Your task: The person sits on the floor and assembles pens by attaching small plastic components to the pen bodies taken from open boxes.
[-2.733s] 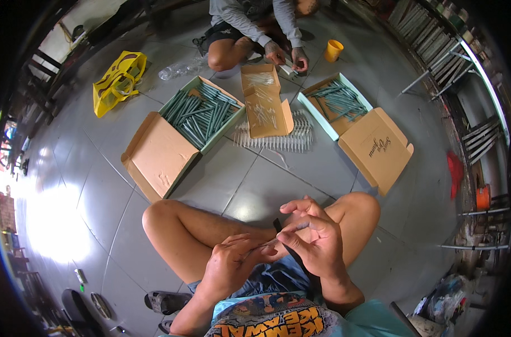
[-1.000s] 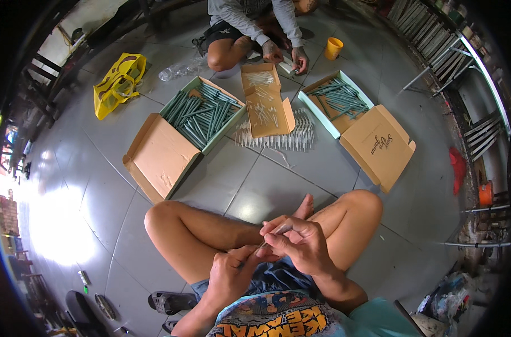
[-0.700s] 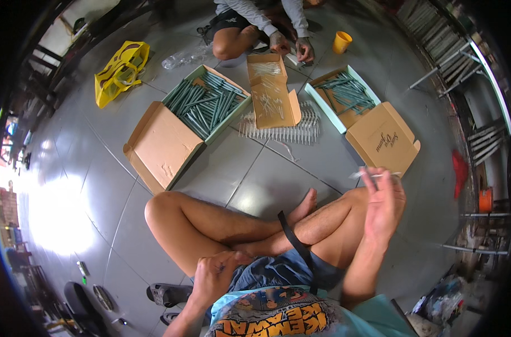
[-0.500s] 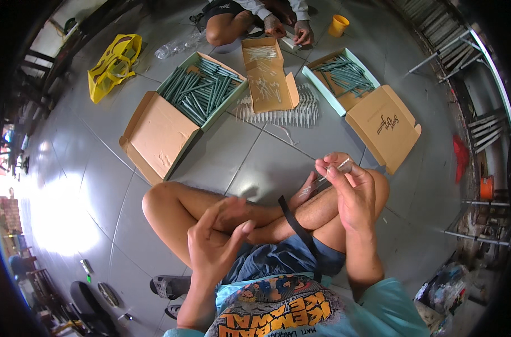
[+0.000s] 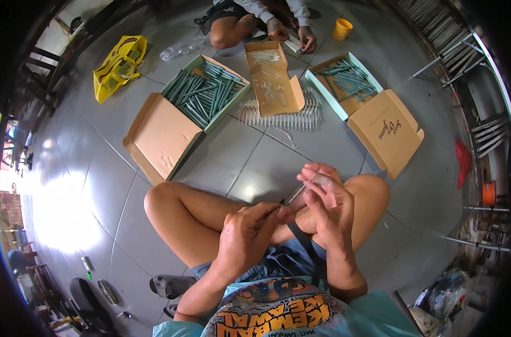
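My left hand [image 5: 250, 236] is closed above my crossed legs, thumb and forefinger pinched together at the lower end of a thin clear tube [image 5: 295, 195]. A small dark tip shows beside that pinch. The tube slants up to my right hand [image 5: 331, 208], whose thumb and fingers are around its upper part. Motion smears the right fingertips, so the exact grip is unclear. Beyond my hands, a narrow cardboard box [image 5: 273, 105] holds several small clear pieces. It rests on rows of clear plastic pieces [image 5: 311, 115] on the floor.
An open box of dark green sticks [image 5: 202, 92] lies left, another box of green sticks [image 5: 348, 78] right, lids folded toward me. Across from me sits a person whose hands [image 5: 306, 40] work on a small item. A yellow bag [image 5: 117, 70] and orange cup [image 5: 341, 29] are nearby.
My left hand has moved right and inward, closing from an open shape at the tube's lower end. My right hand has shifted left with the tube.
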{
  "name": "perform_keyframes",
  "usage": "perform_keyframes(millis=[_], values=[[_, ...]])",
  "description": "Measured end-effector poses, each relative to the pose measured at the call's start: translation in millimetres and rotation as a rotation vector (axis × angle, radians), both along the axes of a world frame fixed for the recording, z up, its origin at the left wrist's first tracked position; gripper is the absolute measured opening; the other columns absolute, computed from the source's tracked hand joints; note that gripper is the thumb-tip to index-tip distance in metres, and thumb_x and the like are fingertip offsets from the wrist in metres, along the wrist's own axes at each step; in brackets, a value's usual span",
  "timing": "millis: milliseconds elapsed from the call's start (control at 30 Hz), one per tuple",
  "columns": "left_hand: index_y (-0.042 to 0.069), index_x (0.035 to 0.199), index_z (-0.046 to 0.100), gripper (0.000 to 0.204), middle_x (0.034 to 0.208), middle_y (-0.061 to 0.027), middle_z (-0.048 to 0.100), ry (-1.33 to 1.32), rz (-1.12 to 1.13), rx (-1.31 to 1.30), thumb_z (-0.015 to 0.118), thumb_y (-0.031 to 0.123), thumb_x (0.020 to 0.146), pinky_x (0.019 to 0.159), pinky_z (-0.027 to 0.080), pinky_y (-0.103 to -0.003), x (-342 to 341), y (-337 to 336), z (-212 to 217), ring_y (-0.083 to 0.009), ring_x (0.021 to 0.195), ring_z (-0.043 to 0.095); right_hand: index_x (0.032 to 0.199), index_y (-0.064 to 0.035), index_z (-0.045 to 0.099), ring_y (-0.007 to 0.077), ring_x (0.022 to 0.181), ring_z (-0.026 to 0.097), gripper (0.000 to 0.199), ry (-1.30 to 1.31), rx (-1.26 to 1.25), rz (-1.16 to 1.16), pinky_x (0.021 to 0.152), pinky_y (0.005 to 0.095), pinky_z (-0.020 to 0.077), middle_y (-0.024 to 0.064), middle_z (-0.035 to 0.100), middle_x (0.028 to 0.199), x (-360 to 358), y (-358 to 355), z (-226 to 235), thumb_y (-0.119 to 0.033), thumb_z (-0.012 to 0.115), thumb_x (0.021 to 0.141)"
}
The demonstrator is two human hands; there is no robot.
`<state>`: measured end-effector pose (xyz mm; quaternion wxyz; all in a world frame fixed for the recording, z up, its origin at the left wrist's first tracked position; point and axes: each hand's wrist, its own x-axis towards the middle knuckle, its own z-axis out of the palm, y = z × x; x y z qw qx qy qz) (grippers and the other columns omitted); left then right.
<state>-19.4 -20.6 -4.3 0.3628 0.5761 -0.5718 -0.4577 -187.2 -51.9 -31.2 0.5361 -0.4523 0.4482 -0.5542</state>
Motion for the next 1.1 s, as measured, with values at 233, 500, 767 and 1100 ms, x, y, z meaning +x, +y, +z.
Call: perform_keyframes(millis=[233,500,767,1100], values=[[0.004,0.099,0.072,0.016,0.079,-0.0092,0.072,-0.233,-0.049,-0.075,0.066,0.016,0.090,0.071,0.053,-0.035,3,8,3,-0.0284,0.071,0.068,0.090,-0.0005,0.074,0.0210,0.100,0.066,0.006,-0.167,0.262,0.285,0.102,0.0382,0.0443,0.0102,0.071,0.099,1,7,0,-0.003,0.071,0.087],[0.002,0.099,0.072,0.015,0.078,-0.0056,0.073,-0.322,-0.164,-0.254,0.068,0.011,0.088,0.071,0.052,-0.031,14,21,16,-0.0227,0.068,0.068,0.089,0.0000,0.075,0.0241,0.100,0.067,0.008,-0.110,0.190,0.345,0.103,0.0404,0.0435,0.0111,0.073,0.094,-13,6,0,0.002,0.075,0.082],[0.002,0.096,0.071,0.014,0.078,-0.0061,0.073,-0.314,-0.157,-0.257,0.072,0.009,0.084,0.071,0.052,-0.031,25,41,14,-0.0216,0.066,0.068,0.094,0.0034,0.070,0.0267,0.105,0.064,0.017,0.187,0.199,0.240,0.107,0.0402,0.0394,0.0119,0.070,0.097,-49,-14,-37,-0.013,0.065,0.093],[0.005,0.096,0.074,0.012,0.073,-0.0120,0.070,-0.188,0.189,0.047,0.070,0.014,0.089,0.063,0.051,-0.034,26,37,0,-0.0244,0.066,0.066,0.123,0.0051,0.055,0.0280,0.107,0.064,0.051,-0.252,0.100,0.204,0.098,0.0416,0.0489,0.0194,0.061,0.122,-10,-6,-36,-0.041,0.050,0.102]])
